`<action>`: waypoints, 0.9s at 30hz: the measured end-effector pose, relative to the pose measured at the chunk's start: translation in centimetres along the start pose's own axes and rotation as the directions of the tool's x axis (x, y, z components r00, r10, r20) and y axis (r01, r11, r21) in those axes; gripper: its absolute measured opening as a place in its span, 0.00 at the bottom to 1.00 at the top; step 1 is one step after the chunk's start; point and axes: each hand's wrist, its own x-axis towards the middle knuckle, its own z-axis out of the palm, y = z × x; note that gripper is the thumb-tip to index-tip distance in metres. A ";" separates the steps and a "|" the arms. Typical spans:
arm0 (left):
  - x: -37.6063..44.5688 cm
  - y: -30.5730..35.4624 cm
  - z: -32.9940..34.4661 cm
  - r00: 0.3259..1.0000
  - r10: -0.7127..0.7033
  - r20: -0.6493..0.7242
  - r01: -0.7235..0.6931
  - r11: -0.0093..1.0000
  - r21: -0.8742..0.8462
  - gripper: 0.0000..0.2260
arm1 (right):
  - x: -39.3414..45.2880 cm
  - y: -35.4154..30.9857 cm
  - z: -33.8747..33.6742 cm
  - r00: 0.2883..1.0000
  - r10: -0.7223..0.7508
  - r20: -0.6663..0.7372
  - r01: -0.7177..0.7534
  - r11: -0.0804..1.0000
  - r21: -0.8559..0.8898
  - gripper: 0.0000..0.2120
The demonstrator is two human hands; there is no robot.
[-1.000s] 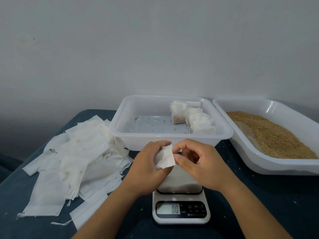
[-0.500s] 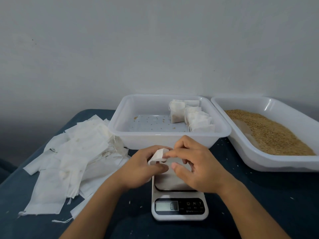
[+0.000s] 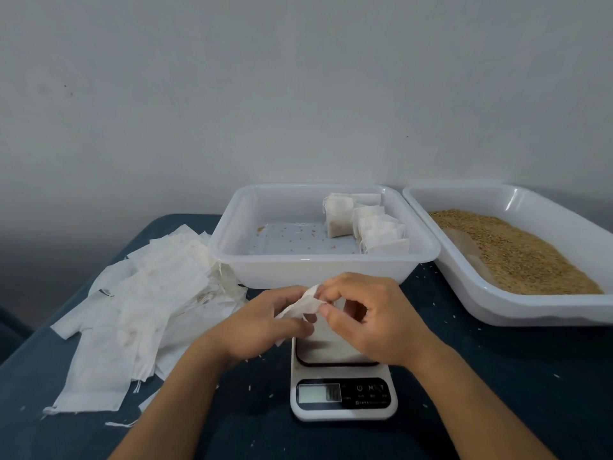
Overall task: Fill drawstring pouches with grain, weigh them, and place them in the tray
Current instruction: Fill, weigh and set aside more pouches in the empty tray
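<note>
above the scale on the counter, i see the left hand and right hand both pinching one empty white pouch.

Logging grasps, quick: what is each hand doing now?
Left hand: holds the empty pouch.
Right hand: pinches the same pouch's top edge.

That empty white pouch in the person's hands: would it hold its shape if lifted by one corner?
Probably not. The pouch already creases and droops between the left hand and right hand, so it looks floppy. Thin and apparently unfilled, it seems very light.
</note>
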 end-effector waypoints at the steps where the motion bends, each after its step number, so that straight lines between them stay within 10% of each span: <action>1: 0.0 0.0 0.0 1.000 -0.009 0.009 0.009 1.000 -0.010 0.08 | -0.1 0.0 0.0 0.999 0.029 0.020 -0.029 1.000 0.011 0.03; 18: 0.5 1.7 -0.9 0.985 -0.101 0.141 0.123 0.979 -0.161 0.14 | 0.2 -0.4 -1.5 0.970 0.204 0.130 -0.216 0.972 0.091 0.06; 27: 1.0 3.0 -1.3 0.977 -0.047 -0.208 0.119 0.931 0.346 0.08 | 0.4 -0.5 -1.4 0.980 0.187 0.060 -0.192 0.979 0.073 0.05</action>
